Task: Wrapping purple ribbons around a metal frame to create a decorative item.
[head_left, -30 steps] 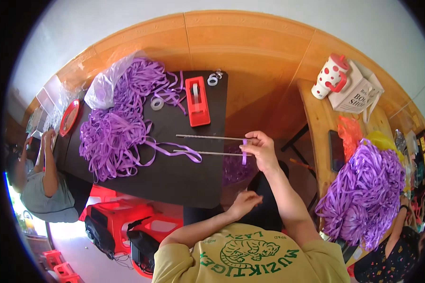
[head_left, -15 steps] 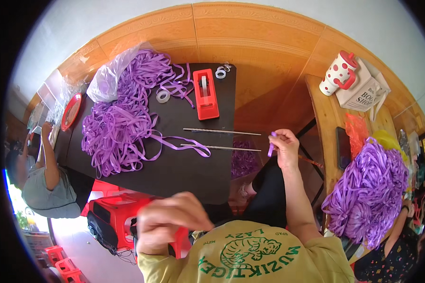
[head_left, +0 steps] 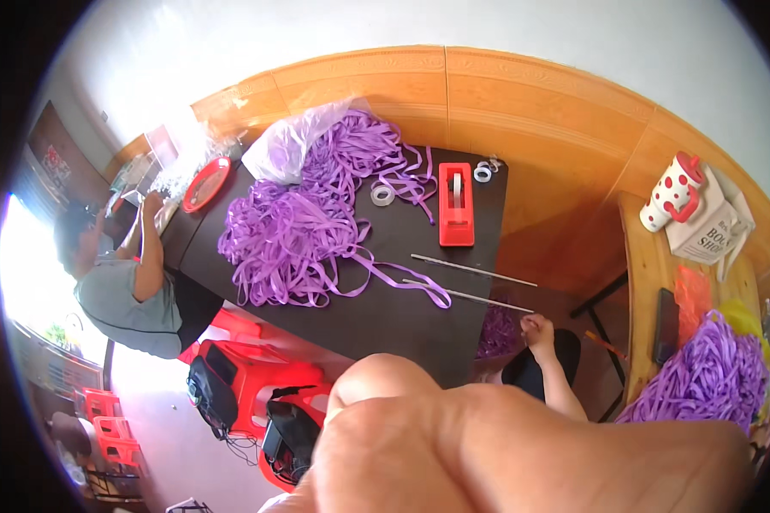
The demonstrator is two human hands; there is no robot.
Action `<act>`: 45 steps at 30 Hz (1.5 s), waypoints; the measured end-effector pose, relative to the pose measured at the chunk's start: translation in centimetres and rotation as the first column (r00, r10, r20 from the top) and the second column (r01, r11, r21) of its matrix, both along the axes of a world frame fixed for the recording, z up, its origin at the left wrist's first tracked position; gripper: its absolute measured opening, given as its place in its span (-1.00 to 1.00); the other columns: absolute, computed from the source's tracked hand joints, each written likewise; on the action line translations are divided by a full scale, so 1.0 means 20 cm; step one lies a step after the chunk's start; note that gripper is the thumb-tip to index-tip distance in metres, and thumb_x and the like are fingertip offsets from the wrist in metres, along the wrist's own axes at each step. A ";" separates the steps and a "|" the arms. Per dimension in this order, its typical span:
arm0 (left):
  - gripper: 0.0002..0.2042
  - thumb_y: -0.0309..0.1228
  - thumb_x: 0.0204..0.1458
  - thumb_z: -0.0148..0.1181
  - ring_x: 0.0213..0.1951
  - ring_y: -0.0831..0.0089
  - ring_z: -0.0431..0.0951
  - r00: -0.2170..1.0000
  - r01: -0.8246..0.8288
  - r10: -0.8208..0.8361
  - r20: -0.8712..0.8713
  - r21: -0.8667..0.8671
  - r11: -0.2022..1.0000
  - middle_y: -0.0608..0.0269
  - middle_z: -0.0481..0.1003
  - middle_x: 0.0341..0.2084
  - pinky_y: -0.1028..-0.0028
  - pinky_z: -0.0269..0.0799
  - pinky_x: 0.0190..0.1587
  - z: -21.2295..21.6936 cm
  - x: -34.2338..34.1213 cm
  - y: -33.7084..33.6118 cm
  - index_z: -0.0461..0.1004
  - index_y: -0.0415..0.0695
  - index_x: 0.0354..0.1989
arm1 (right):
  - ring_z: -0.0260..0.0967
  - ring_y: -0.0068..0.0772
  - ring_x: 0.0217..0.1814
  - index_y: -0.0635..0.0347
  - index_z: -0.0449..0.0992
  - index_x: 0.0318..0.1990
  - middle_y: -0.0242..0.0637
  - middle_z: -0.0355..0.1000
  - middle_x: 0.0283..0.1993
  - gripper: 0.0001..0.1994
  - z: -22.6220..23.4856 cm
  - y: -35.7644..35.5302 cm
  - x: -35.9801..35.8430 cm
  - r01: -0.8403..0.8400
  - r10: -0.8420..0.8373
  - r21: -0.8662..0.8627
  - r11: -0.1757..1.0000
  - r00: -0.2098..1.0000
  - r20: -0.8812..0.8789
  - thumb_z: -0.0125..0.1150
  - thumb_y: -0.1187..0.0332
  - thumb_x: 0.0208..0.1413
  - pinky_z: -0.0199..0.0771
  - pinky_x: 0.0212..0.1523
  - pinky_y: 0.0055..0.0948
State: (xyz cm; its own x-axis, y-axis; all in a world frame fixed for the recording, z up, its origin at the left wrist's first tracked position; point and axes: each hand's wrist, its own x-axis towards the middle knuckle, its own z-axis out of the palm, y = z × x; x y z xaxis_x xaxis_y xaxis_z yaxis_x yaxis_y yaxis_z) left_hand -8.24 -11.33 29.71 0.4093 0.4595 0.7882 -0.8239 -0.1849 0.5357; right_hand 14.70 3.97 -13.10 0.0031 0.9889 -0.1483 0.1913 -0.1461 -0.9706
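Very close to the camera, my left hand (head_left: pixel 453 436) fills the lower part of the picture; its fingers are hidden. My right hand (head_left: pixel 537 335) is closed just beyond the table's right edge, near the ends of two thin metal rods (head_left: pixel 475 270). What it holds, if anything, is too small to make out. The rods lie side by side, sticking out past the edge of the dark table (head_left: pixel 334 325). A tangled heap of purple ribbon (head_left: pixel 287 244) covers the table's left part, and one loose loop crosses the nearer rod. A red tape dispenser (head_left: pixel 458 229) stands behind the rods.
Tape rolls (head_left: pixel 383 197) and a plastic bag (head_left: pixel 287 150) lie on the table, with a red tray (head_left: pixel 207 185) further left. On the right, a wooden bench (head_left: pixel 640 256) bears a spotted tumbler (head_left: pixel 674 192), a phone and more ribbon. Another person (head_left: pixel 133 295) works at left.
My left hand has risen close to the camera. The view has shifted, so the table appears further right and lower. The purple ribbon piece in my right hand no longer shows.
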 end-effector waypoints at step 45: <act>-0.72 -0.31 0.20 -0.10 -0.26 0.25 0.47 0.890 -0.398 0.449 -0.081 0.346 0.850 0.14 0.47 -0.26 0.40 0.37 -0.23 -0.12 -0.21 0.06 0.43 -0.30 -0.19 | 0.47 -0.34 -0.47 0.30 0.51 -0.33 -0.15 0.46 -0.51 -0.88 -0.11 -0.23 0.10 -0.048 -0.071 0.241 0.969 0.885 0.460 0.14 0.46 -0.01 0.43 -0.41 -0.40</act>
State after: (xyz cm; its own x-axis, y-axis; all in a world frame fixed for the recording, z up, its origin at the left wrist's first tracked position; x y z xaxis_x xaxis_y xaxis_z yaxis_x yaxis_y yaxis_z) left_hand -12.49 -10.07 27.34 0.3582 0.3576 0.8624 -0.5395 -0.6746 0.5038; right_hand 16.75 -0.73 -15.35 0.0242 0.9933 0.1129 0.6254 0.0730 -0.7769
